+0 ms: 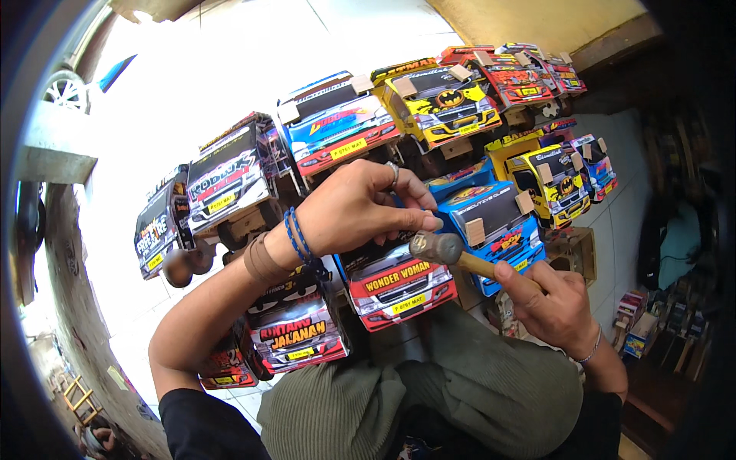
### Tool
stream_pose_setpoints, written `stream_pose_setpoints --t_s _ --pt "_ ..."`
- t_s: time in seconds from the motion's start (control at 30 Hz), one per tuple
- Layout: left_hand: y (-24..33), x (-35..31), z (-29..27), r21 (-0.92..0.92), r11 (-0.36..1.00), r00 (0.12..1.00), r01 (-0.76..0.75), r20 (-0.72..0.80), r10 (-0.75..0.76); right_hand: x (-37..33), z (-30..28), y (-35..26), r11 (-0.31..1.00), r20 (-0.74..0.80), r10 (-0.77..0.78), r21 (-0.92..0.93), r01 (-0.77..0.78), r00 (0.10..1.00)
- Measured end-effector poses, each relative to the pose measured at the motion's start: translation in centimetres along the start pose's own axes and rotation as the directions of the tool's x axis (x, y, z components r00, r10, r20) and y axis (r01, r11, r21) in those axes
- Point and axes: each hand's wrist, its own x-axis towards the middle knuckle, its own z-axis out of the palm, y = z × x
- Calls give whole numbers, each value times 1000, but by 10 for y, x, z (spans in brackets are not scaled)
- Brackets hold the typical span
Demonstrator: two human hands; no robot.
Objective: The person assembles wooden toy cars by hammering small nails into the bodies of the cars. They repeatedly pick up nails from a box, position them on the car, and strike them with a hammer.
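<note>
My right hand (556, 303) grips the wooden handle of a hammer (438, 248). The metal head is raised beside the fingertips of my left hand (368, 203). That hand is closed in a pinch above a red-fronted toy truck (402, 295); whatever lies between the fingers is too small or hidden to make out. A blue toy truck (498, 222) stands just to the right, partly behind the hammer. Two small wooden blocks sit on its front, one of them the lower block (475, 231). My left wrist and forearm cover parts of the trucks behind.
Several more toy trucks stand close together in two rows, including a yellow and black truck (441, 107) at the back and a grey and red truck (299, 337) at the near left. White tiles (625, 192) show around them. Small colourful boxes (636, 337) lie at the right.
</note>
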Motion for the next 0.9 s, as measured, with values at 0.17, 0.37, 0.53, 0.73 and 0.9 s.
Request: stream_pose_setpoints --t_s 0.17,0.37,0.53,0.73,0.9 --pt "2 -3 0 -33 999 1000 1 -6 -1 -21 4 8 980 -399 196 110 -166 895" --pt "7 -5 5 -35 999 999 16 -44 -18 -38 -29 13 809 -738 587 526 -263 332" --pt "15 -6 11 21 991 985 129 -120 -126 -83 -73 37 498 -413 866 774 -393 284" --pt "15 -4 11 30 985 972 172 -166 -165 -185 -68 104 346 -325 910 258 -902 257" --pt "11 -1 10 80 989 986 122 -128 -111 -264 -2 154 248 -177 950 -77 -966 258"
